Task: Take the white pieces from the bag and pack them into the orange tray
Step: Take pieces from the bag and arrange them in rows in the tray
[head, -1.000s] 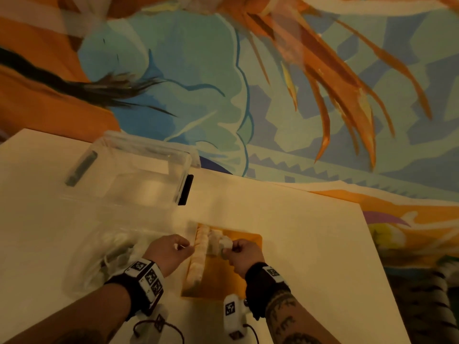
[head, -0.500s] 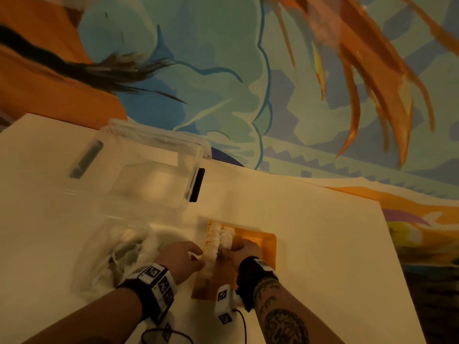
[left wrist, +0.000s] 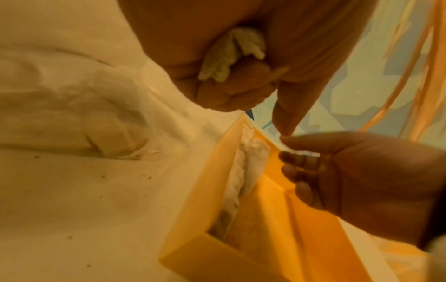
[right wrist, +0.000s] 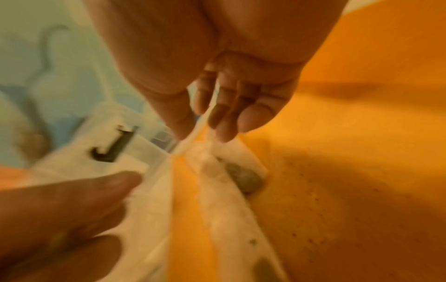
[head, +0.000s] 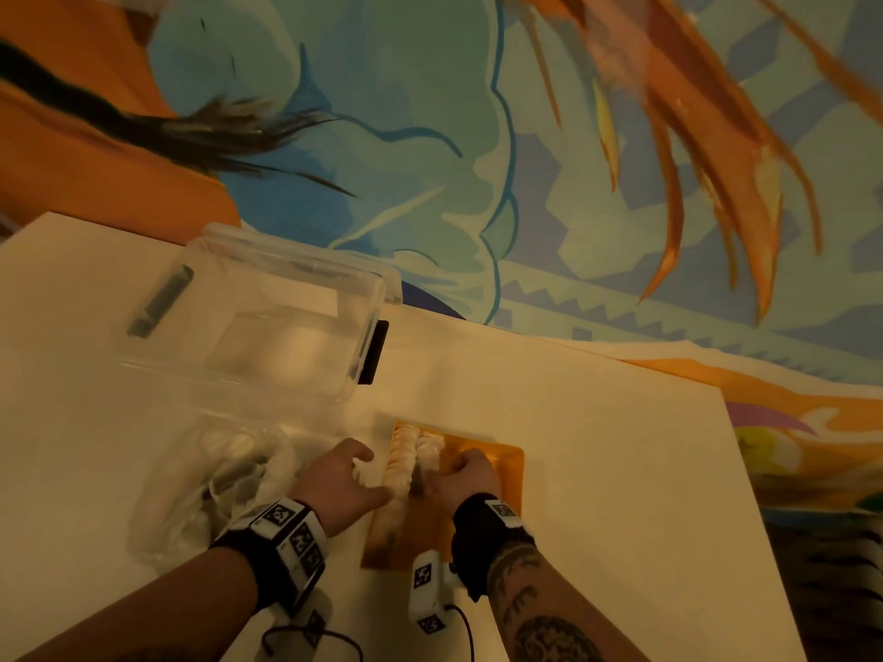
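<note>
The orange tray lies on the white table, with white pieces in a row along its left wall and a shorter second row beside it. My left hand is at the tray's left edge. The left wrist view shows its curled fingers gripping a crumpled white piece in the palm, index finger straight. My right hand hovers over the tray beside the second row, and its relaxed fingers hold nothing. The clear bag with more white pieces lies left of my left hand.
An open clear plastic box with dark latches stands behind the bag. The table's far edge runs close behind the tray, with a painted floor beyond. The right half of the tray is bare orange.
My right hand held a white piece over the tray a second ago; now that piece lies in the second row and the hand holds nothing. My left hand stayed at the tray's left edge.
</note>
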A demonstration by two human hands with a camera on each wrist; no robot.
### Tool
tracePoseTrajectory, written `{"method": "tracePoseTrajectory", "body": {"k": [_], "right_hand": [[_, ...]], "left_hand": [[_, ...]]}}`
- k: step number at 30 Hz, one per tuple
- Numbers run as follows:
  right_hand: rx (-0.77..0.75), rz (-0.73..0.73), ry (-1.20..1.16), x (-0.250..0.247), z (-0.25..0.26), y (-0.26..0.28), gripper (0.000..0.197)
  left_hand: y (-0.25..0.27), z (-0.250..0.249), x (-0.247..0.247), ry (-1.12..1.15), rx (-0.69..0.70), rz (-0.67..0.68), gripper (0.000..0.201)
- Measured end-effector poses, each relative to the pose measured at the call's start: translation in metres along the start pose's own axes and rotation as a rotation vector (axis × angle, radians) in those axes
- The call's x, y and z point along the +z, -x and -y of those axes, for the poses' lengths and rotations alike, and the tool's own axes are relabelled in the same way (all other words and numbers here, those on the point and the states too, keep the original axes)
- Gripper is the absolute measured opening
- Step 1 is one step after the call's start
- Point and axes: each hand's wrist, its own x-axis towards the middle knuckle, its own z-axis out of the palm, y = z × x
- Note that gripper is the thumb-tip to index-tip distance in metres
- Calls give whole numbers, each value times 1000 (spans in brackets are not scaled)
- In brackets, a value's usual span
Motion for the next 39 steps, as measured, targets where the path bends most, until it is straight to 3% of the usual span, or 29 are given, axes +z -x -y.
{"method": "tracePoseTrajectory", "body": {"k": [2,5,9,12,16,20,24,27,34,39], "right_hand": [[-154,33,-129,-6,7,17,36],[-373,207,-262,-16,18,49,5],[-443,283,-245,-27,18,74,11],[-457,200,-206,-33,9,78,13],[-472,110,-227,-56,2,83,11],[-484,50,-215,-78,0,83,11],[-529,-35,-215,-87,1,84,9],[-588,-14,-194,-85,4,89,2],[-589,-2,-265,-74,8,91,26],[-566,9,-267,-63,4,83,3]], "left_hand": [[6,-9,-1,83,37,-5,73],[17,-26,3,167,125,46,89],[27,-38,19,263,273,109,99],[36,-51,25,304,331,115,86],[46,-62,26,364,370,101,37],[49,-62,28,422,352,50,14],[51,-61,30,415,334,25,13],[53,-60,29,438,328,67,13],[52,-54,23,531,345,59,6],[49,-46,22,564,312,38,8]]}}
